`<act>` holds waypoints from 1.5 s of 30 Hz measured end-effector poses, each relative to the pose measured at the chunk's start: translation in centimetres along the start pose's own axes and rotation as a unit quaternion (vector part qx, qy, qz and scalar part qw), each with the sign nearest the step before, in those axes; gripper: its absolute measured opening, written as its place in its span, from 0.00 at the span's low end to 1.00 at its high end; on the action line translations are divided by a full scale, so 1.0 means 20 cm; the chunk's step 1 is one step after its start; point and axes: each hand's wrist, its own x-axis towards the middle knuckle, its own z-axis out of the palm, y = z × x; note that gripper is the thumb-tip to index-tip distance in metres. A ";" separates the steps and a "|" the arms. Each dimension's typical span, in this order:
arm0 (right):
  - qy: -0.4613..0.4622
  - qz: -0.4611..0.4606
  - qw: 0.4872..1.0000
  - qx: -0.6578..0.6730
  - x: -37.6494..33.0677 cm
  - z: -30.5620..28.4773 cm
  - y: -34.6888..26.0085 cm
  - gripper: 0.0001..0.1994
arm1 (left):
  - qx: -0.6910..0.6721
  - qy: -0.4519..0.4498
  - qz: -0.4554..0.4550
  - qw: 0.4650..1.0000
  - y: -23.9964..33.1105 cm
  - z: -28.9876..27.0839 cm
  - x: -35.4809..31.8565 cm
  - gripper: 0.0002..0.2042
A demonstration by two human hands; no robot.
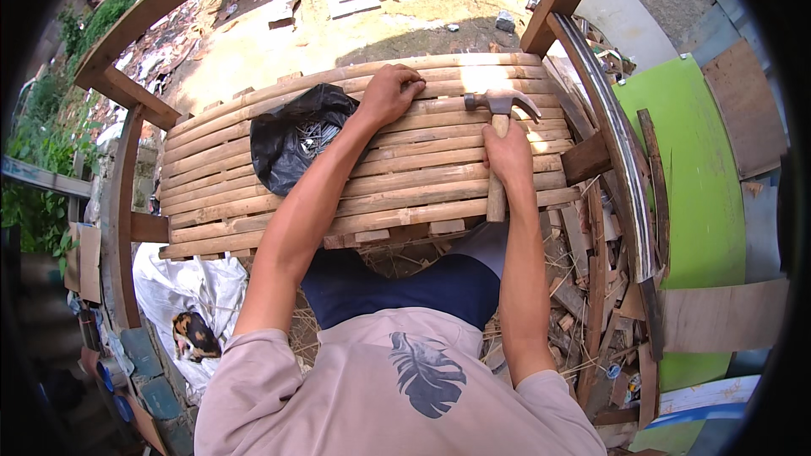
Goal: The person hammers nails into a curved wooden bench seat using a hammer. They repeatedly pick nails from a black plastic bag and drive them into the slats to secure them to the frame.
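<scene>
My right hand (pixel 509 153) is wrapped round the wooden handle of a claw hammer (pixel 500 103). The hammer's metal head is raised over the right part of a bench top of bamboo slats (pixel 422 176), its claw pointing right. Toward the far edge of the slats, my left hand (pixel 391 95) is closed with the fingers bent together. Whatever is between those fingertips, if anything, is too small to tell. Beside my left forearm lies an opened black plastic bag (pixel 287 171) with many loose nails (pixel 314 137) in it.
Wooden posts and rails (pixel 128 203) frame the bench on both sides. A calico cat (pixel 195 336) lies on a white sack (pixel 190 283) at lower left. Scrap wood (pixel 583 241) is piled at right, near a green panel (pixel 688 177). Boards (pixel 353 2) lie on the ground beyond.
</scene>
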 end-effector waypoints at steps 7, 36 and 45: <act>0.001 -0.004 1.000 0.012 -0.02 0.00 -0.02 0.15 | -0.007 0.011 -0.025 1.000 0.03 -0.01 -0.01 0.13; -0.062 -0.017 0.996 0.059 0.02 0.00 -0.08 0.19 | 0.005 0.018 -0.050 0.999 0.04 0.01 -0.02 0.14; -0.074 -0.022 0.997 -0.009 0.35 0.25 -0.36 0.15 | -0.022 0.033 0.015 0.999 0.00 0.03 -0.01 0.12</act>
